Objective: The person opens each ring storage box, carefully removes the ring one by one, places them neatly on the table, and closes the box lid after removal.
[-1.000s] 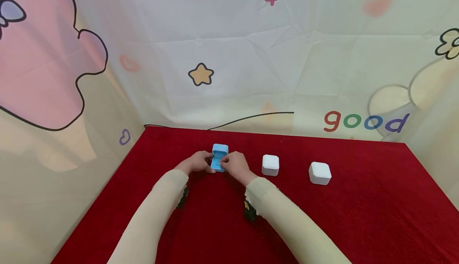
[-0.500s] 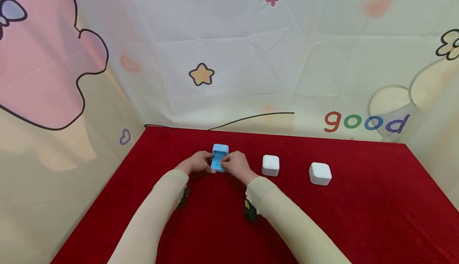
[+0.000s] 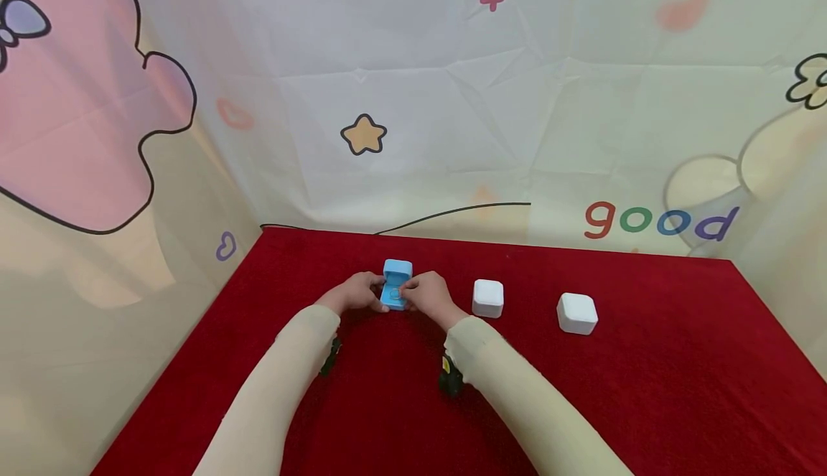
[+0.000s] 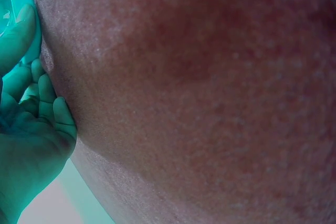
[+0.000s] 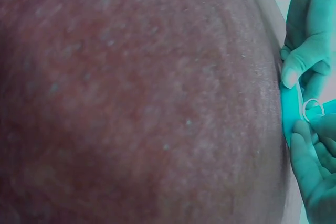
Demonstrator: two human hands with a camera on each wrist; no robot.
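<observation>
A small light-blue ring box point(image 3: 397, 269) stands with its lid up on the red cloth. A thin ring point(image 3: 395, 294) is upright at its cushion, also seen as a pale loop point(image 5: 313, 109) in the right wrist view. My left hand point(image 3: 359, 291) grips the box's left side, the thumb at its front corner. My right hand point(image 3: 429, 296) reaches in from the right and pinches the ring's right side with its fingertips. In the right wrist view the right thumb lies against the box's front edge. Fingers partly hide the ring's lower part.
Two white, closed, rounded boxes stand to the right: a nearer one point(image 3: 487, 298) and a farther one point(image 3: 577, 313). Red cloth point(image 3: 388, 404) covers the table. A printed curtain point(image 3: 413, 117) hangs behind it.
The right fingertips have shifted slightly to the right, so more of the ring shows. My left hand and the blue box have stayed in place.
</observation>
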